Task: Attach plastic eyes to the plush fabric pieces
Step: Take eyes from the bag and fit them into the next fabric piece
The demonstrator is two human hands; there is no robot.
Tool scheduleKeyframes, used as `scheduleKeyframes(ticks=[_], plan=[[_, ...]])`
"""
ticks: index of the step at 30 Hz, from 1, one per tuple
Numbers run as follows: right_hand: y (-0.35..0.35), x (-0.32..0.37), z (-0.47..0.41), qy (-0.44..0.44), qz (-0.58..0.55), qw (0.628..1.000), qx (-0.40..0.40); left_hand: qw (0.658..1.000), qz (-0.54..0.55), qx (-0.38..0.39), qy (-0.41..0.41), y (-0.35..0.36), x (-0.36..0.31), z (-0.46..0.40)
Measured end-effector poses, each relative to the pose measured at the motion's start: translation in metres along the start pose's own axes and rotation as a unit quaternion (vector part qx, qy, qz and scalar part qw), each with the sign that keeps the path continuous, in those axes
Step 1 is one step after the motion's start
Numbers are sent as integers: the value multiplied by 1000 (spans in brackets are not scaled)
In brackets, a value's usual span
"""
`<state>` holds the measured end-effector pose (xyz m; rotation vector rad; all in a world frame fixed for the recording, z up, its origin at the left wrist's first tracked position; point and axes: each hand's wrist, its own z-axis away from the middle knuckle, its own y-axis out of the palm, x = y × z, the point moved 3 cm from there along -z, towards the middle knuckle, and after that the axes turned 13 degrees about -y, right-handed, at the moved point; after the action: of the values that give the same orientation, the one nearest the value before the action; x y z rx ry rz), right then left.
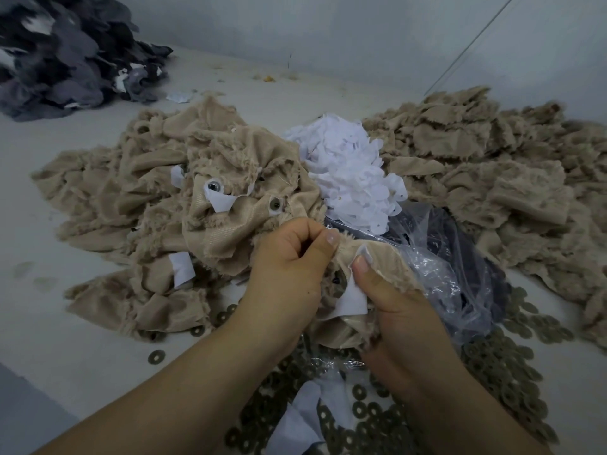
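Observation:
Both my hands hold one beige plush piece (pixel 381 257) with a white backing patch (pixel 353 298) over the middle of the table. My left hand (pixel 289 270) grips its left edge with curled fingers. My right hand (pixel 391 303) pinches the fabric and a white tab under the thumb. A small black eye post (pixel 335 280) shows between the hands. A pile of beige plush pieces (pixel 164 205) with eyes fitted lies behind my left hand; one shiny eye (pixel 214 184) and a round washer (pixel 274 204) show there.
Several dark round washers (pixel 492 372) lie scattered near the table's front. A clear plastic bag (pixel 453 277) lies right of my hands. White patches (pixel 348 169) are heaped behind. More beige pieces (pixel 492 165) are stacked at right, grey fabric (pixel 65 54) at the far left.

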<state>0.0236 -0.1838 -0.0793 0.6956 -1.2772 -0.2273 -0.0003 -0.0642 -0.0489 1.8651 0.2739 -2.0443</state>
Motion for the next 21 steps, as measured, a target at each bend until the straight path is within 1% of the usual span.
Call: scheduleKeyframes(ticks=[3, 7, 11, 15, 17, 19, 21], plan=[[-2, 2, 0, -9, 15, 1000, 2, 1000, -9, 5, 3, 0, 0, 0], [-2, -1, 0, -2, 5, 1000, 6, 1000, -20, 5, 8, -1, 1, 1], [-1, -3, 2, 32, -5, 999, 15, 999, -51, 2, 8, -1, 4, 1], [-3, -2, 4, 74, -7, 997, 16, 996, -89, -12, 25, -2, 4, 2], [-3, -2, 4, 75, -5, 997, 13, 994, -96, -31, 51, -3, 1, 5], [-1, -1, 3, 52, -12, 999, 8, 988, -105, -42, 101, -4, -4, 9], [-1, -2, 2, 28, -23, 999, 14, 980, -131, -31, 146, -3, -11, 12]])
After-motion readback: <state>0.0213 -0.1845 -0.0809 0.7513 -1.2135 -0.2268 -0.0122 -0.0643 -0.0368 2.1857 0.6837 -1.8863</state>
